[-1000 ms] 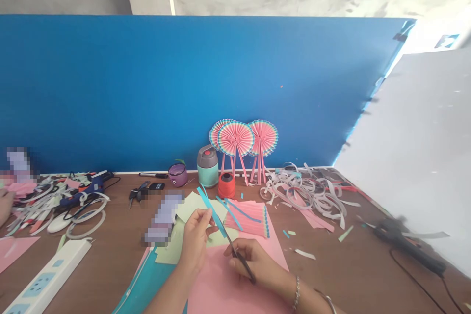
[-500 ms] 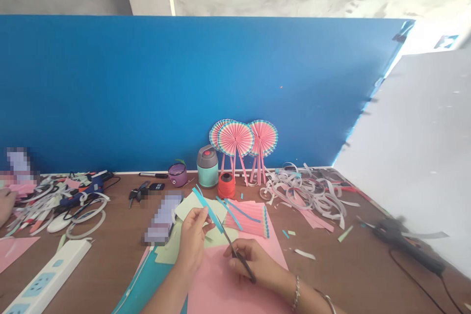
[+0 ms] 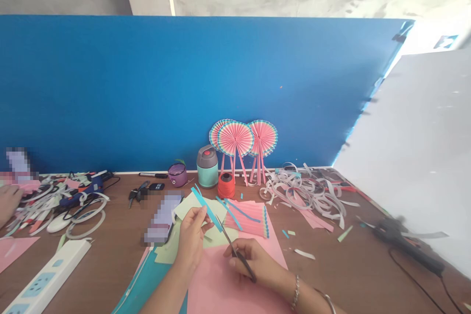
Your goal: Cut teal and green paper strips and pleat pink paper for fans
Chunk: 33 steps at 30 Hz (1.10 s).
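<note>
Between thumb and fingers, my left hand [image 3: 193,238] pinches a blue paper strip [image 3: 210,213] that slants down to the right; a thin sliver curls off its upper end. My right hand [image 3: 253,260] is wrapped around the handles of dark scissors [image 3: 233,248], whose blades point up and left at the strip's lower end. Under both hands lies a pink paper sheet [image 3: 228,284]. Pale green sheets [image 3: 167,250] are partly hidden behind my left hand. A pleated pink paper piece [image 3: 250,221] with a blue-dotted edge lies beyond the scissors, two narrow blue strips on it.
Pink paper fans [image 3: 235,138] stand against the blue partition [image 3: 184,83], near a mint flask [image 3: 208,174] and a red spool [image 3: 226,186]. White strip scraps [image 3: 305,191] and a glue gun [image 3: 408,245] are on the right. A power strip [image 3: 47,274] and another person's hand [image 3: 9,203] are at left.
My left hand and the blue strip have shifted slightly left, and the strip's lower end has drawn back along the scissor blades. The right hand stays nearly in place.
</note>
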Tool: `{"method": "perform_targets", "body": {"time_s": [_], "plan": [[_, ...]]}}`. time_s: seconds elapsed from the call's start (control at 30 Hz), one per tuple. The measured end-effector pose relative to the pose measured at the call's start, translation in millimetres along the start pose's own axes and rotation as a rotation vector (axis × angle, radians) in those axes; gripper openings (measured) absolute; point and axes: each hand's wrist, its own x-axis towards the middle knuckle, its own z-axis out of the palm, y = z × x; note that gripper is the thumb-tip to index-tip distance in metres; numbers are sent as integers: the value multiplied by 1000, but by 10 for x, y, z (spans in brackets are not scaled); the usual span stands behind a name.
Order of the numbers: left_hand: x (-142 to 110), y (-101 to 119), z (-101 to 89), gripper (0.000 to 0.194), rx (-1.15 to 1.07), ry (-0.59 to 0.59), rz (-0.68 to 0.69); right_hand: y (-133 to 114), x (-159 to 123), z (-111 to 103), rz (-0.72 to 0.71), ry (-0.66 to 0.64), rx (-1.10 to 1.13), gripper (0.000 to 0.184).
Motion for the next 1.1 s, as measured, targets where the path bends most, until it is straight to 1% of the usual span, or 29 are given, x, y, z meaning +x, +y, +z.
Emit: {"method": "perform_targets", "body": {"time_s": [0.23,0.67,0.87,1.1], "plan": [[-4,-20,4,30,12,-2,10,-25,-4,14,11,1,6,30],[13,-40,-5,31,11,-6,6,20,16,19,23,19,11,38],[6,-25,-5,30,11,-5,-4,-41,-8,29,32,14,5,36],[1,-15,7,31,15,-8,-2,-24,-1,15,16,6,-8,37]]}}
